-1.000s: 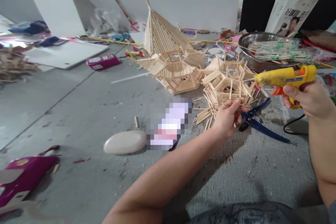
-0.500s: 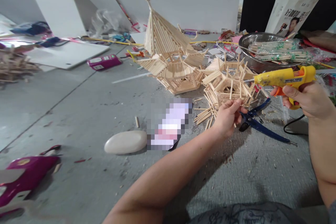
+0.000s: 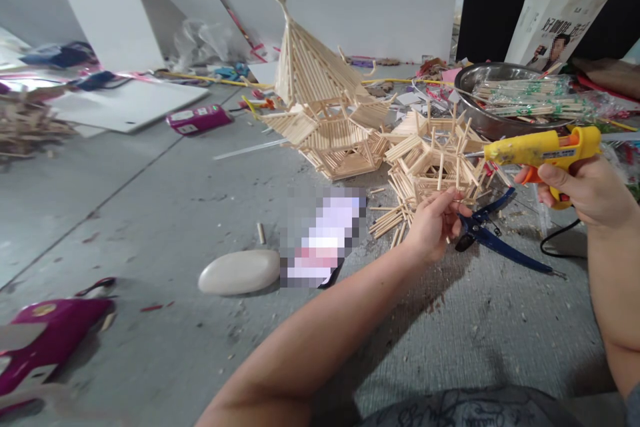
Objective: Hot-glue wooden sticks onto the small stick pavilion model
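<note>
In my right hand (image 3: pixel 583 187) is a yellow hot glue gun (image 3: pixel 537 147), its metal nozzle pointing left at a small frame of thin wooden sticks (image 3: pixel 430 153). The fingers curl round the handle near the orange trigger. My left hand (image 3: pixel 437 221) is closed in a pinch at the near side of that frame; a short wooden stick (image 3: pixel 449 239) shows below the fingertips, though most of it is hidden. Blue-handled pliers (image 3: pixel 505 247) lie on the floor just right of my left hand. Loose sticks (image 3: pixel 390 219) are scattered left of it.
A tall stick pagoda roof (image 3: pixel 313 70) tops a larger stick structure (image 3: pixel 345 140) behind. At the back right stands a metal bowl (image 3: pixel 467 107) with bagged sticks. A phone (image 3: pixel 323 240), a pale oval object (image 3: pixel 240 272) and a magenta package (image 3: pixel 50 340) lie on the floor.
</note>
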{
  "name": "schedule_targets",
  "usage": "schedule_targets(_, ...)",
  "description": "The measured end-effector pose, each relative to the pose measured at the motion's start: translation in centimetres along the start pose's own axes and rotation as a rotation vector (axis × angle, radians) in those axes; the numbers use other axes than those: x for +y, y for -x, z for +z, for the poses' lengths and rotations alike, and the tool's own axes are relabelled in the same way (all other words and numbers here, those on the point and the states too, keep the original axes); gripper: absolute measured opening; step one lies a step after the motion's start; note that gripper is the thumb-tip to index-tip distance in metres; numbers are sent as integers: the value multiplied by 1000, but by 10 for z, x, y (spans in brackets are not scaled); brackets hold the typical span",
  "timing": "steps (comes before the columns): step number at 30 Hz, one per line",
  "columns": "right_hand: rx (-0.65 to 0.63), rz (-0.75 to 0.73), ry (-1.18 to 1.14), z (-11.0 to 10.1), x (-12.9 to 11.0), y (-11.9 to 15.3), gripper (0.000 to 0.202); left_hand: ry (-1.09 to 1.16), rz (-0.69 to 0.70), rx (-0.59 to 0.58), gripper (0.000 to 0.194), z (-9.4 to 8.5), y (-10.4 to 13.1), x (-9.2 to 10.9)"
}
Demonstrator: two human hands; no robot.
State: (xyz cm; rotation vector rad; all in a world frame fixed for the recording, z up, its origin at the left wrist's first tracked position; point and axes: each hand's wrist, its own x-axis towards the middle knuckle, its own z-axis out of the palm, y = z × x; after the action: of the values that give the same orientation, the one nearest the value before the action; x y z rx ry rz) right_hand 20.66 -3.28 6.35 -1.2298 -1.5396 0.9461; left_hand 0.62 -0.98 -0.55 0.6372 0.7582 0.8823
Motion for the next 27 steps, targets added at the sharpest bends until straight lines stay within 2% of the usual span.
schedule_targets(7, 32, 4, 26, 0, 0, -1, 19, -14, -12, 14, 12, -2, 4, -1)
schedule_targets(14, 56, 29, 52, 0, 1, -1, 25, -49, 4, 18, 14, -5, 5, -3)
schedule_targets(18, 91, 52, 144, -2, 4, -2, 26, -59, 16, 3, 17, -4, 3, -3)
schedule_targets(21, 88, 82, 229, -4, 6, -2, 29, -62, 14, 0, 18, -2, 2, -2)
schedule_targets(27, 84, 79, 249, -2, 7, -4, 32, -15, 10, -1, 19, 0, -2, 0)
